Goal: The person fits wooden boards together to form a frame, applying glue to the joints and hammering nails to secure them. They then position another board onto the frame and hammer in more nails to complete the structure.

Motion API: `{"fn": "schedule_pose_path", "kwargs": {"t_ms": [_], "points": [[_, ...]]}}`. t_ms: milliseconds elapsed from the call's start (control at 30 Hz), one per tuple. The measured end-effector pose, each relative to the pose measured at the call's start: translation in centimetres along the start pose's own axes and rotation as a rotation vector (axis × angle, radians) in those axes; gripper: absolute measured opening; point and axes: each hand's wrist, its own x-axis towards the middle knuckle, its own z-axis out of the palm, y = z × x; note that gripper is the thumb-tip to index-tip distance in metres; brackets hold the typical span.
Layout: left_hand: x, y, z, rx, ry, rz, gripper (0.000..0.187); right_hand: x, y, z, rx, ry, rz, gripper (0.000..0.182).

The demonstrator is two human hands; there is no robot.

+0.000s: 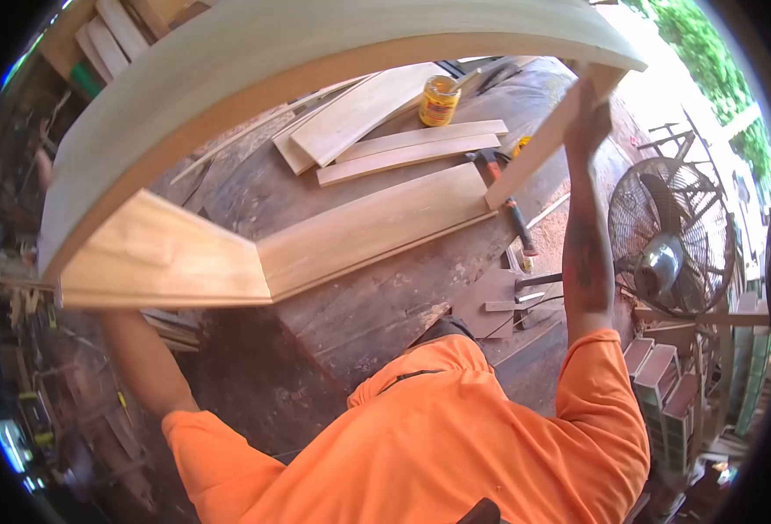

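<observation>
A four-sided wooden drawer frame (368,231) is tilted up over the workbench, its long upper board arching across the top of the head view through lens distortion. At its right end, my right hand (588,122) grips the side board near the upper corner. The left forearm (147,362) reaches up behind the frame's left side board. That board hides my left hand and its fingers. Within and beyond the frame's opening lie loose boards. A hammer (509,205) with a black and orange handle rests close to the frame's lower right corner.
On the dark workbench (385,301) are several loose boards (359,118) and an open yellow jar (439,101) with a stick in it. A large fan (669,236) stands at the right. Stacked pieces (662,371) sit below it, and wood clutter fills the left side.
</observation>
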Motion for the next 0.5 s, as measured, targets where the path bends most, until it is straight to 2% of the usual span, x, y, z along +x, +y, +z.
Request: {"fn": "schedule_pose_path", "kwargs": {"t_ms": [33, 100, 233, 300, 367, 433, 500], "points": [[-0.2, 0.5, -0.3, -0.011, 0.018, -0.008, 0.054, 0.4, -3.0, 0.1, 0.094, -0.003, 0.163, 0.045], [-0.8, 1.2, -1.2, -0.035, 0.058, -0.030, 0.055, 1.0, -4.1, -0.3, 0.112, -0.123, 0.107, 0.046], [-3.9, 3.8, -5.2, -0.125, 0.190, -0.048, 0.055, 0.9, -2.4, 0.0, 0.101, -0.134, 0.134, 0.046], [-7.3, 5.6, -8.0, -0.184, 0.268, -0.058, 0.055, -0.2, -2.6, -0.3, 0.170, -0.107, 0.111, 0.043], [-11.7, 7.3, -10.8, -0.236, 0.354, -0.076, 0.056, -1.9, -4.5, -0.2, 0.236, -0.120, -0.003, 0.037], [-16.6, 9.1, -13.2, -0.269, 0.436, -0.084, 0.056, -3.6, -8.1, -0.2, 0.314, -0.274, 0.035, 0.032], [-21.8, 11.3, -14.6, -0.296, 0.517, -0.085, 0.056, -5.2, -11.5, 1.7, 0.574, -0.329, -0.021, 0.027]]}}
